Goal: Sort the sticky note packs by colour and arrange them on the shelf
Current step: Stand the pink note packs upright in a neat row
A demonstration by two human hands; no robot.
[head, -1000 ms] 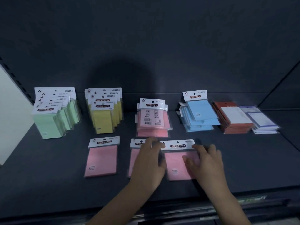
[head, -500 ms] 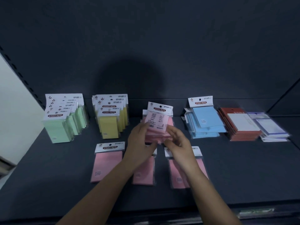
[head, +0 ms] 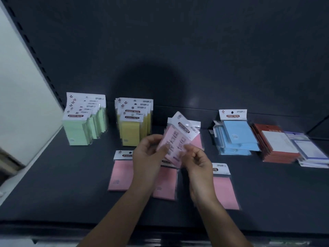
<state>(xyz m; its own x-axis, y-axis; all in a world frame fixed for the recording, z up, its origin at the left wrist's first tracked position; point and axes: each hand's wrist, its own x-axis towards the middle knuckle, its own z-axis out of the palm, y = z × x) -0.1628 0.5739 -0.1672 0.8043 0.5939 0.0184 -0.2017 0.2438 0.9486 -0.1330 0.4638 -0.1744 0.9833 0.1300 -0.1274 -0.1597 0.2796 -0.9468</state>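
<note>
A pink sticky note pack (head: 178,138) is lifted off the pink pile (head: 196,141) at the shelf's middle, tilted, printed back toward me. My left hand (head: 148,155) pinches its left edge; my right hand (head: 196,162) pinches its lower right corner. Three pink packs lie flat in a front row: left (head: 120,172), middle (head: 165,183) partly under my hands, right (head: 225,188). Green packs (head: 81,125) stand upright at the far left, with yellow packs (head: 132,125) next to them. Blue packs (head: 235,138) are piled right of the pink pile.
The dark shelf (head: 53,184) has a back wall close behind the piles. A red-edged notepad stack (head: 274,145) and a purple-white pad stack (head: 311,152) lie at the far right. A slotted upright (head: 35,56) and a pale wall border the left side.
Both hands left the front-row pink packs, reached to the pink pile, and lifted its top pack. The pack is now raised and tilted clockwise between them.
</note>
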